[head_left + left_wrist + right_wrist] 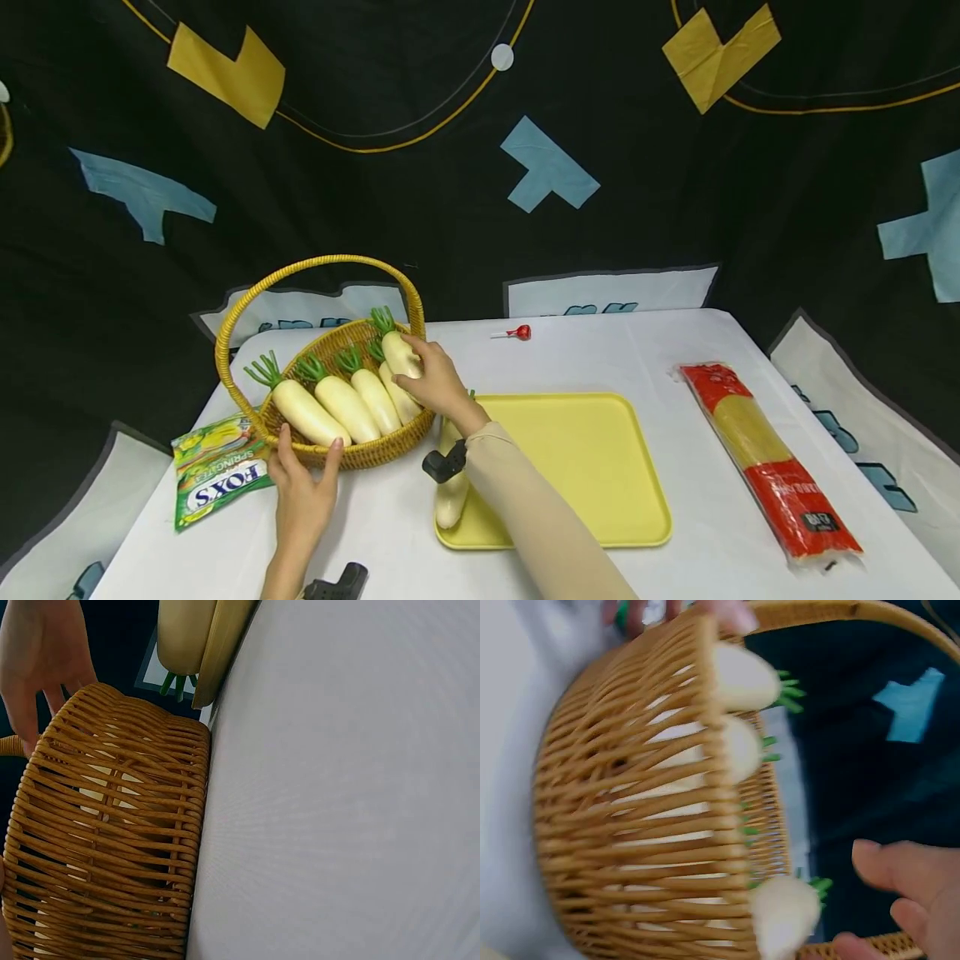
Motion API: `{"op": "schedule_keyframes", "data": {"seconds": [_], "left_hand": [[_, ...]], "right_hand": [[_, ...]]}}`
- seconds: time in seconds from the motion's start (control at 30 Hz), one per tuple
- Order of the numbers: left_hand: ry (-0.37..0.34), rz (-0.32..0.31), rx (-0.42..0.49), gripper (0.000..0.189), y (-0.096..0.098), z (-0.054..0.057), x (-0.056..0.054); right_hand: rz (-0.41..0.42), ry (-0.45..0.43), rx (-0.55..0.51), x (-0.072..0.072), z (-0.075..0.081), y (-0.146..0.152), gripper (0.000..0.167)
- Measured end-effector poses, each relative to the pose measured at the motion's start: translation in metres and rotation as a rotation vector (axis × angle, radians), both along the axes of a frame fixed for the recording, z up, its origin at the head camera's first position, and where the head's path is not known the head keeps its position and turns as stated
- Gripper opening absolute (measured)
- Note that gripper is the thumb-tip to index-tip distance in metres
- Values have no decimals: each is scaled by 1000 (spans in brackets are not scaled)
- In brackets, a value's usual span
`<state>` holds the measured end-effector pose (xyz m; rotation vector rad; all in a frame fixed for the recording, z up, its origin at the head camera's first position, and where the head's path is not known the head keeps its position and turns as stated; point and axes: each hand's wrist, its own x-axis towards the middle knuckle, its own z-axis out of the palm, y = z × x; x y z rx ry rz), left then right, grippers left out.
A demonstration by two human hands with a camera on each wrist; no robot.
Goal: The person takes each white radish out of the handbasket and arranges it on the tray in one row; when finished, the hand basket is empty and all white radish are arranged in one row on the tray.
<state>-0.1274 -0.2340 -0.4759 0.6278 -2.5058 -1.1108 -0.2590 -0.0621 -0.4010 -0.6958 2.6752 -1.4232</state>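
Note:
Several white radishes [341,408] with green tops lie side by side in a wicker basket [382,452]. My right hand [438,383] is over the basket's right side, with thumb and fingers about the rightmost radish [400,354]. In the right wrist view its thumb stands apart from that radish [784,916], with the other fingertips low beside it. At the basket's near left rim, my left hand [300,492] touches the wicker with spread, fairly straight fingers. Another radish [450,504] lies on the left edge of a yellow tray [570,467], partly hidden by my right wrist.
A green Fox's packet [217,475] lies left of the basket, partly under it. The tall basket handle [322,260] arches above the radishes. A red lollipop [517,332] lies at the back, and a long red and yellow packet [765,458] at the right.

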Motion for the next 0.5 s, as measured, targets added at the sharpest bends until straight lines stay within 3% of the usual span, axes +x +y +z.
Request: {"op": "schedule_keyframes", "data": {"seconds": [0.3, 0.5], "left_hand": [[5, 7, 9, 85, 1, 1, 2], [-2, 9, 14, 84, 2, 4, 4]], "right_hand": [[-125, 91, 260, 0, 0, -16, 62], [-133, 177, 376, -2, -2, -22, 58]]}}
